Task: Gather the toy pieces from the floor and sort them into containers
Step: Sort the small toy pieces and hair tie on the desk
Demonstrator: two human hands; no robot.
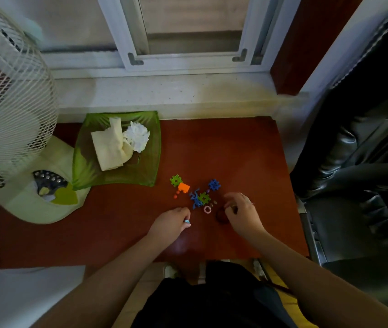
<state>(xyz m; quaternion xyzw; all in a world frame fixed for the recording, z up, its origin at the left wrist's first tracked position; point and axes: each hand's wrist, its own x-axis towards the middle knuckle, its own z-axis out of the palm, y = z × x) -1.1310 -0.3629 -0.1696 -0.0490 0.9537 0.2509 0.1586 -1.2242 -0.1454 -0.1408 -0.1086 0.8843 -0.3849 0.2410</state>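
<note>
My left hand (172, 221) is curled loosely on the dark red floor (122, 228), its fingertips pinched on a tiny pale blue bead-like piece (187, 221) at the near left edge of the scatter. My right hand (242, 210) sits on the other side, fingers bent down over a dark reddish round piece (221, 216) that it touches or nearly touches; whether it actually grips it I cannot tell, since the piece almost melts into the floor colour.

Between the two hands, slightly forward, lies a small pink plastic ring (207, 209), about equally near to both, though I'd judge the right thumb side closer. Just beyond it the cluster runs on a rough left-to-right line: blue spiky connector pieces tangled with a green one (198, 198), an orange notched block (183, 187), a green cross-shaped gear piece (176, 180) and a separate blue gear piece (214, 185) out toward the right.

Farther off to the left stands the translucent green square plastic bowl (117, 181) (already holding crumpled paper and tissue), so anything bound for it lies nearer my left hand; I see no other container here
</note>
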